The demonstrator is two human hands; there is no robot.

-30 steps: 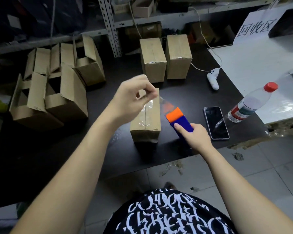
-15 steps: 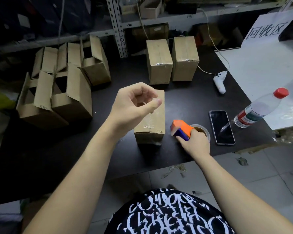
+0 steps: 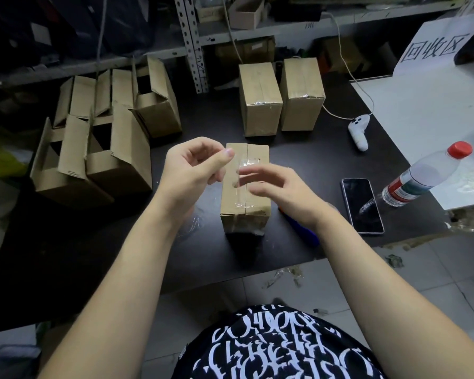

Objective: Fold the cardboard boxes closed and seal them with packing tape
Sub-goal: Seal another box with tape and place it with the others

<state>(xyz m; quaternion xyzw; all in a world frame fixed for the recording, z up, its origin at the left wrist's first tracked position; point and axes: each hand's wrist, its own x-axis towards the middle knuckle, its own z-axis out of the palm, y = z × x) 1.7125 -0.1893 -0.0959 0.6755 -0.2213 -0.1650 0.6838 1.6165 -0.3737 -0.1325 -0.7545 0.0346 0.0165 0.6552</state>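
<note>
We judge the step in hand to be sealing the middle box (image 3: 231, 198), which stands on the dark worktop (image 3: 298, 149) with its flaps folded shut and a strip already along the top seam. The left hand (image 3: 195, 162) hovers just above the box's far left corner, its grip pinched, thumb against forefinger, on one end of a clear piece of tape (image 3: 248, 170) that spans towards the right hand (image 3: 282, 187). That hand is over the box with fingers loosely extended, its grip released; it is blurred, so we cannot tell whether it touches the tape. The blue dispenser (image 3: 307, 233) lies on the worktop, mostly hidden under the right wrist.

Two sealed boxes (image 3: 260, 99) stand at the back and several open boxes (image 3: 93, 149) wait at the left, so we reckon much of the task remains.

Next, we think, the right hand must catch the free end, pull the piece taut, and both hands lay it down and smooth it flat without wrinkles.
</note>
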